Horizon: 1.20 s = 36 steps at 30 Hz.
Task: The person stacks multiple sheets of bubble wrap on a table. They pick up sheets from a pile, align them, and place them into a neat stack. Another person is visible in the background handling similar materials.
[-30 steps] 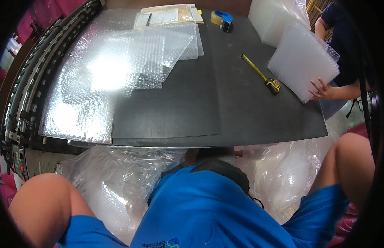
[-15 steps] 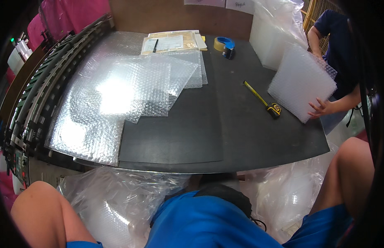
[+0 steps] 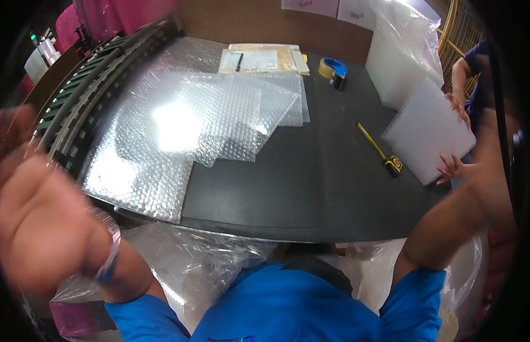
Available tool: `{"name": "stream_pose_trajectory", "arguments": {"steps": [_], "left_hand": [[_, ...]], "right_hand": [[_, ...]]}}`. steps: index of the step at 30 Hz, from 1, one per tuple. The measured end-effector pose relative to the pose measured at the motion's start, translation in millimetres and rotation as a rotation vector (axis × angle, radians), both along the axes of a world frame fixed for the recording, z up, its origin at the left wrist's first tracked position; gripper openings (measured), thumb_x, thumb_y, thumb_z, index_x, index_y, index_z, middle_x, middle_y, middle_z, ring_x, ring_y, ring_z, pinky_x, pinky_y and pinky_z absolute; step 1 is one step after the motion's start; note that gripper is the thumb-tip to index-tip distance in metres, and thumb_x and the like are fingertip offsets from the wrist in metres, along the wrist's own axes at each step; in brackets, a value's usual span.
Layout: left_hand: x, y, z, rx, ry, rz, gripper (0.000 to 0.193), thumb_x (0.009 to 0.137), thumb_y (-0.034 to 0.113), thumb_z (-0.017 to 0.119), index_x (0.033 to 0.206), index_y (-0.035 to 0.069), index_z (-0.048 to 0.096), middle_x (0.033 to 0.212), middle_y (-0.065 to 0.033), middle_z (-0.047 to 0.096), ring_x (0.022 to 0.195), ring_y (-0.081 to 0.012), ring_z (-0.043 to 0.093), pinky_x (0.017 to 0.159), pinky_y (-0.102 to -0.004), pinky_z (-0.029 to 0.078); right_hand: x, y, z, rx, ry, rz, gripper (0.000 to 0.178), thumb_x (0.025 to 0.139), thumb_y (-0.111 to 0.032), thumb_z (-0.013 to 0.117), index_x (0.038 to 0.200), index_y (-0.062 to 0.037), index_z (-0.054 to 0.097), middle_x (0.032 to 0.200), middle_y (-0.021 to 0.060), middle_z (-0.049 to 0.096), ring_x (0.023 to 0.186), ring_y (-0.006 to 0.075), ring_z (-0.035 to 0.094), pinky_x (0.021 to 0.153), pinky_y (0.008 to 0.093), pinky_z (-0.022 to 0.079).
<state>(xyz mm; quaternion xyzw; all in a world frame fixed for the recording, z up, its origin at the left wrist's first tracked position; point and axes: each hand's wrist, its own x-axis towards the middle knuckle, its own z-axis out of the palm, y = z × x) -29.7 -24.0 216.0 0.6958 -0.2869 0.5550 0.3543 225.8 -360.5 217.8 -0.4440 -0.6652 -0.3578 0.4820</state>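
Note:
My left hand (image 3: 42, 222) is raised at the left edge, large and blurred, its palm showing and its fingers apart, with nothing seen in it. A thin clear band (image 3: 111, 251) circles that wrist. On the right my forearm (image 3: 442, 222) reaches up to the dark rim; my right hand is smeared there and its fingers cannot be made out. Neither hand touches the table. Overlapping bubble wrap sheets (image 3: 219, 125) lie on the left of the black table (image 3: 276, 194). A yellow-and-black tape measure (image 3: 393, 166) rests on the right with its blade partly out.
A co-worker's hands (image 3: 456, 168) hold a stack of bubble wrap sheets (image 3: 430, 131) at the right edge. Behind stands a bagged white stack (image 3: 399, 74). Packing tape on a blue dispenser (image 3: 336, 71) and papers with a pen (image 3: 259, 60) lie far back. A roller conveyor (image 3: 94, 97) runs along the left.
Both my arms have risen from beside my body, bringing my left hand into view. My view has shifted, so the table sits further right. The co-worker's stack is tilted a little differently.

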Motion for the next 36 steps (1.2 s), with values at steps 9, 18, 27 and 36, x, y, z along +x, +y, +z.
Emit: {"name": "stream_pose_trajectory", "arguments": {"steps": [9, 18, 27, 36], "left_hand": [[142.7, 104.9, -137.2, -0.024, 0.366, 0.833, 0.021, 0.079, 0.015, 0.057, 0.098, 0.006, 0.056, 0.099, -0.0113, 0.054, 0.089, -0.0201, 0.051, 0.081, -0.0299, 0.039], [179.6, 151.1, -196.0, 0.121, 1.134, 1.431, 0.069, 0.073, 0.051, 0.057, 0.125, 0.009, 0.038, 0.12, -0.0254, 0.042, 0.111, -0.0365, 0.041, 0.092, -0.0488, 0.031], [187.9, 99.8, -210.6, 0.177, 0.94, 1.028, 0.045, 0.081, 0.029, 0.052, 0.118, 0.004, 0.043, 0.095, -0.0197, 0.055, 0.085, -0.0337, 0.056, 0.07, -0.0394, 0.047], [156.8, 92.4, -162.4, 0.294, 0.281, 0.527, 0.016, 0.072, 0.007, 0.058, 0.087, 0.005, 0.059, 0.06, -0.0075, 0.055, 0.046, -0.0174, 0.05, 0.042, -0.0292, 0.04]], "right_hand": [[171.6, 170.0, -203.7, -0.66, 1.611, -0.336, 0.061, 0.074, -0.053, 0.057, 0.12, -0.0176, 0.039, 0.102, 0.0038, 0.042, 0.09, 0.0176, 0.042, 0.074, 0.0348, 0.035], [201.6, 241.8, -225.2, -0.782, 1.906, -0.033, 0.078, 0.076, -0.051, 0.056, 0.131, -0.0047, 0.025, 0.12, 0.0213, 0.043, 0.111, 0.0335, 0.044, 0.087, 0.0477, 0.039], [179.2, 257.0, -266.7, -0.57, 1.953, 0.643, 0.066, 0.077, -0.026, 0.064, 0.125, -0.0034, 0.026, 0.116, 0.0196, 0.045, 0.1, 0.0326, 0.051, 0.075, 0.0514, 0.047], [151.0, 252.6, -250.3, -0.429, 1.906, 0.352, 0.056, 0.076, -0.014, 0.063, 0.118, -0.0003, 0.029, 0.104, 0.0199, 0.048, 0.088, 0.0321, 0.056, 0.067, 0.049, 0.051]]}}
